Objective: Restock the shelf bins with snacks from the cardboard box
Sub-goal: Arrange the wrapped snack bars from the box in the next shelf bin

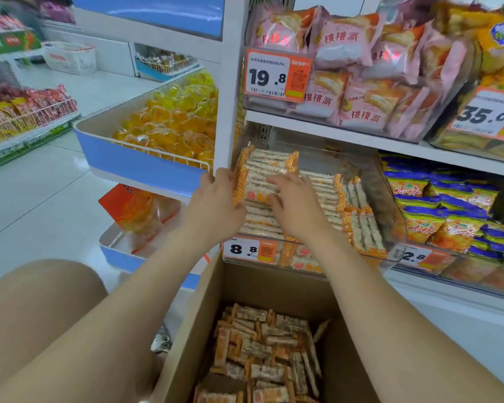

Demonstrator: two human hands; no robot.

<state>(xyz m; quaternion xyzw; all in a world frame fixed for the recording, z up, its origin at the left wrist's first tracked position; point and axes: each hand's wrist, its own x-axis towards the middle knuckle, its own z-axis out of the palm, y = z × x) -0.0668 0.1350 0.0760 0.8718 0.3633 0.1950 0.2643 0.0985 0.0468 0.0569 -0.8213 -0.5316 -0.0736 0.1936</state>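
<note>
Cut off at 6 o'clock edge: cardboard box [198, 330]. Masked by bin [397, 225] corner at 4 o'clock: price tag [419, 256], first digit.

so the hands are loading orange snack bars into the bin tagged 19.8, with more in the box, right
No: the head view shows the left hand and right hand loading the snack bars into the clear bin with the 8.8 tag. The 19.8 tag marks the pink packs above. More lie in the cardboard box.
</note>
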